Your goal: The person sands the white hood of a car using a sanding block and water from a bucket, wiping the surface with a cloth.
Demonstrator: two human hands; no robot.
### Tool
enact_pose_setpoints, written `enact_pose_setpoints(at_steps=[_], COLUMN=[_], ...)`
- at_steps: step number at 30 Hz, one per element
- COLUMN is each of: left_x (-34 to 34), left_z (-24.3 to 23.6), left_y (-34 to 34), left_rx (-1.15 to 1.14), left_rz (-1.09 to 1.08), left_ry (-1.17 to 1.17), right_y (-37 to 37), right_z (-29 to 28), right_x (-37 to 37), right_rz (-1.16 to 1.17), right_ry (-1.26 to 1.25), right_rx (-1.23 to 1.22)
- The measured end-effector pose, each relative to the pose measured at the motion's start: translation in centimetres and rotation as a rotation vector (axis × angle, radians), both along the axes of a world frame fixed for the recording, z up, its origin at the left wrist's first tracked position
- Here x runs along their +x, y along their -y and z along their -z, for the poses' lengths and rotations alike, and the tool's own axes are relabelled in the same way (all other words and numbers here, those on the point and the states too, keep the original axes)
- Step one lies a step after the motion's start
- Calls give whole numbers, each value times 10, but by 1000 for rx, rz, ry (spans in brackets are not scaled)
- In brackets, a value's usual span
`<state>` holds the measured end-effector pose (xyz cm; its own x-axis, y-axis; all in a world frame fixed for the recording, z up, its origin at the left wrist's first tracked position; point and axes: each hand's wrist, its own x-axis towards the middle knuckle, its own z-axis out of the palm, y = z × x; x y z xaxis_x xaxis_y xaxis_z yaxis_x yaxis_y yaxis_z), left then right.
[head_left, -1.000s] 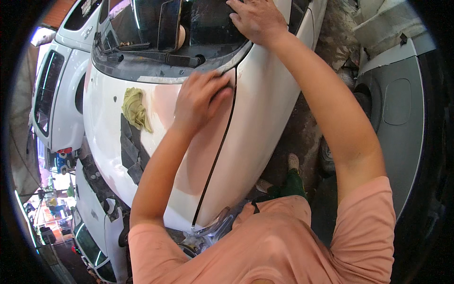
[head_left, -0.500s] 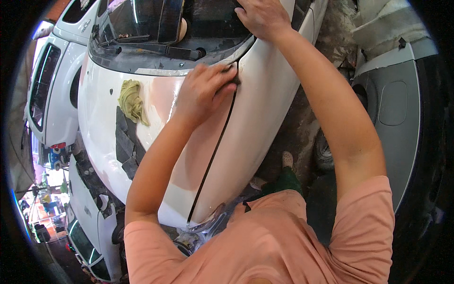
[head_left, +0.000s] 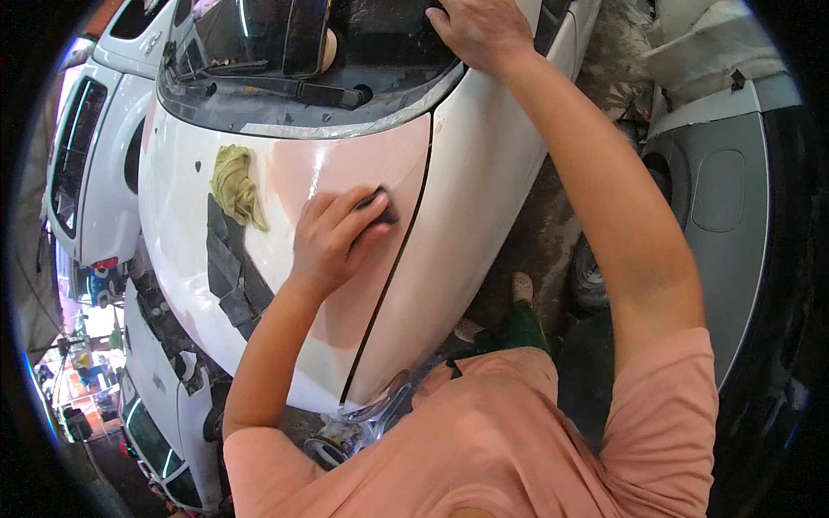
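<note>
Head view, clock directions read from the left hand at the dial's centre, twelve toward the top edge. My left hand [head_left: 326, 240] lies above a white bonnet [head_left: 186, 233], its fingers curled inward and closed around a small dark pad [head_left: 386, 210] at two o'clock. The pad sits over the middle of a pinkish patch [head_left: 363, 164] on that panel, just to the left of the black seam [head_left: 373, 319] which divides the bonnet from the white wing [head_left: 466, 216].

Compared with half a second earlier, I have the pad lower and farther left: it was then at the patch's upper corner, against the seam. For the work in hand, I take this to mean that contact has passed to the patch's centre, leaving that corner uncovered for checking.

My right hand [head_left: 485, 33] is at one o'clock, beside the edge of the windscreen [head_left: 397, 60], much as before. The frame crops its fingertips, so I cannot tell how far its grip is open or whether it holds anything.

At ten o'clock lies a crumpled green cloth [head_left: 233, 186]; between eight and nine, dark sheets [head_left: 226, 268], both on the bonnet.
</note>
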<state>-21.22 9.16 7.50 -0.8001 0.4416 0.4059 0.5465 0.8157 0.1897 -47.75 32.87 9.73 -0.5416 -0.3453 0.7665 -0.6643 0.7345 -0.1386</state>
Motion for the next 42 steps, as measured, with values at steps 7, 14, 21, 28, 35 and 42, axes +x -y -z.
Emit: enact_pose_setpoints(at_steps=[7,14,21,28,35,42], left_x=[-75,-13,-51,-57,-21,-64], left_z=[-20,1,-7,-8,8,-7], left_y=[-42,-14,-50,-51,-38,-62], left_rx=[12,51,49,56,89,68], left_rz=[-2,-146,-169,-202,-265,-268], left_ry=[-192,-60,-170,-202,-157,-220], right_y=[11,3,5,11,0,14], right_z=[-6,0,2,-3,1,-1], right_x=[1,-1,-2,3,-4,1], right_rz=[-5,5,-17,-13,16,-24], right_ry=[-23,7,-39,-29,22,19], right_rx=[35,-19,-17,-29,-19,-25])
